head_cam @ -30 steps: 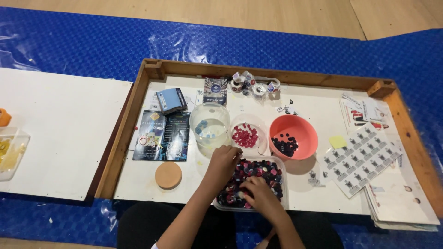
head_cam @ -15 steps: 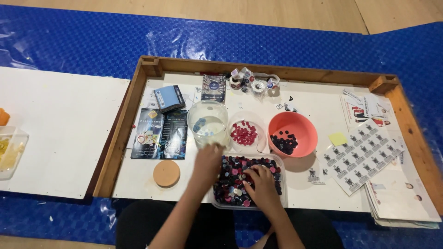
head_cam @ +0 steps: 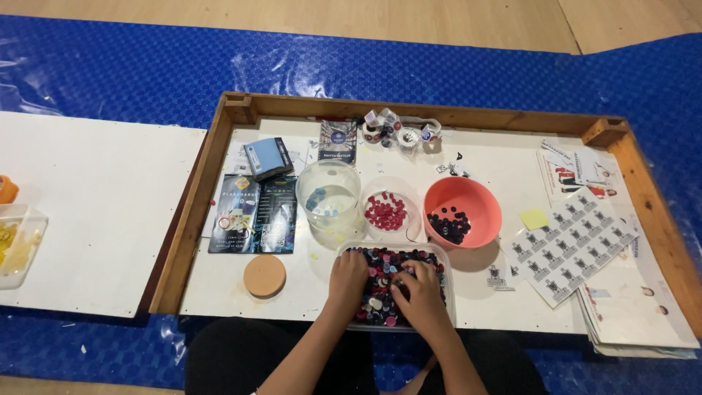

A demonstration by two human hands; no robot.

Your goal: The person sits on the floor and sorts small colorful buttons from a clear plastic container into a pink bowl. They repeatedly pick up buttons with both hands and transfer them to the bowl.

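Observation:
A clear rectangular container (head_cam: 439, 256) full of mixed red, dark and white buttons sits at the near edge of the white board. My left hand (head_cam: 347, 281) lies on the buttons at the container's left side, fingers spread down into them. My right hand (head_cam: 420, 294) is in the middle of the pile with curled fingers; whether it pinches a button is hidden. Just behind stand a clear jar (head_cam: 329, 196) with a few blue buttons, a clear bowl (head_cam: 386, 212) of red buttons and a coral bowl (head_cam: 462, 211) of dark buttons.
A wooden frame (head_cam: 191, 219) borders the board. A cork lid (head_cam: 265, 276), dark leaflets (head_cam: 252, 213) and a small blue box (head_cam: 268, 157) lie to the left. Tape rolls (head_cam: 398, 132) sit at the back, sticker sheets (head_cam: 570, 241) to the right. A white panel (head_cam: 88, 219) lies beyond the frame.
My left hand has come back from beside the clear jar down into the button container. My right hand has stayed in the buttons, shifting only slightly.

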